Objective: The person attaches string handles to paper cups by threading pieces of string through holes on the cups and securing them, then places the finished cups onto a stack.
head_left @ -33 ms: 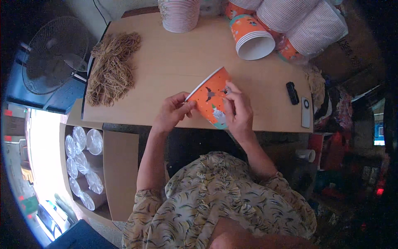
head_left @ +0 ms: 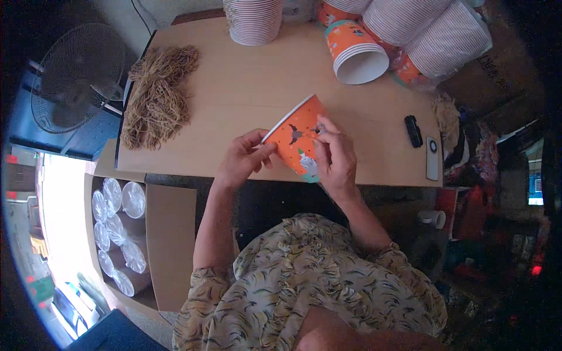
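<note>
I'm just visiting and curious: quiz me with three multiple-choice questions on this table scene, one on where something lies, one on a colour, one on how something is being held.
1. Where does the bundle of straw-like fibre lie on the table?
A. on the person's left side
B. on the person's right side
C. inside the cardboard box

2. What is the main colour of the outside of the paper cup in the hands?
A. blue
B. orange
C. green

3. How is that paper cup held?
A. standing upright on the table, untouched
B. by one hand only
C. tilted on its side between both hands

Answers:
1. A, the bundle sits near the table's left edge, by the fan.
2. B, its wall is orange with small printed figures.
3. C, the left hand grips the rim end while the right hand lies over its wall.
</note>
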Demonstrator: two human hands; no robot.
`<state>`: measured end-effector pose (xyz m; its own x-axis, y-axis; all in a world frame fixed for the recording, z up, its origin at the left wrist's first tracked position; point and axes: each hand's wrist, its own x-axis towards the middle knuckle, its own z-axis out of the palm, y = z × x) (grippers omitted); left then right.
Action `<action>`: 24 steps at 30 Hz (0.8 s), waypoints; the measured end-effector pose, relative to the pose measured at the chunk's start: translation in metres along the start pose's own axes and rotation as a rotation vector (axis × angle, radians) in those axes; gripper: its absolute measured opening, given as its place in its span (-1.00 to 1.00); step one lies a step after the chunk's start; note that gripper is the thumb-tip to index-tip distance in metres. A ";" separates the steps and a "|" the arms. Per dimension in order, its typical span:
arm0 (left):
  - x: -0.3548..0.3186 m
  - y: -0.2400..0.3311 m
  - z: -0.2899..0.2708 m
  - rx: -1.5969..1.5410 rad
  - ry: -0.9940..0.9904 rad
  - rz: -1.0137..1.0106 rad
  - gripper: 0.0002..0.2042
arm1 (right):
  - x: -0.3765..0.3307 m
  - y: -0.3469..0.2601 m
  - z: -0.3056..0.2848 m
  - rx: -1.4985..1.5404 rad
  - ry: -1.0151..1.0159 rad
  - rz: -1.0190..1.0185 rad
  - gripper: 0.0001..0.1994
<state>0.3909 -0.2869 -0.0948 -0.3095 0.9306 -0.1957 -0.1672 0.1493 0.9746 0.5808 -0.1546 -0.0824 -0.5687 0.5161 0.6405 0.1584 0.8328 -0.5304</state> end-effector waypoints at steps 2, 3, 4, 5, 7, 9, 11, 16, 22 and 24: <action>-0.004 0.010 0.004 -0.065 -0.003 -0.011 -0.72 | -0.002 -0.004 0.002 -0.016 -0.017 -0.001 -0.86; -0.006 0.015 0.006 -0.132 -0.006 -0.015 -0.71 | -0.002 -0.008 0.003 -0.019 -0.029 -0.037 -0.85; -0.007 0.019 0.009 -0.131 -0.002 -0.017 -0.71 | -0.002 -0.010 0.004 -0.022 -0.041 -0.074 -0.84; -0.007 0.023 0.011 -0.186 -0.005 -0.019 -0.71 | -0.004 -0.011 0.005 -0.018 -0.043 -0.074 -0.84; -0.005 0.024 0.012 -0.240 -0.013 -0.020 -0.72 | -0.005 -0.012 0.006 -0.060 -0.042 -0.151 -0.82; -0.004 0.023 0.009 -0.272 -0.051 -0.034 -0.73 | -0.006 -0.012 0.006 -0.062 -0.049 -0.151 -0.82; -0.004 0.016 0.005 -0.279 -0.052 -0.041 -0.75 | -0.006 -0.015 0.007 -0.062 -0.055 -0.152 -0.81; -0.006 0.003 -0.004 -0.317 -0.084 -0.040 -0.76 | -0.008 -0.018 0.009 -0.095 -0.070 -0.166 -0.81; -0.008 0.004 -0.001 -0.424 -0.076 -0.038 -0.75 | -0.007 -0.020 0.008 -0.121 -0.073 -0.172 -0.81; -0.007 0.002 -0.002 -0.458 -0.092 -0.040 -0.75 | -0.007 -0.020 0.008 -0.117 -0.072 -0.174 -0.81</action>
<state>0.3913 -0.2939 -0.0912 -0.2139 0.9559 -0.2011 -0.5795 0.0416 0.8139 0.5750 -0.1764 -0.0805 -0.6513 0.3505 0.6731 0.1430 0.9277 -0.3448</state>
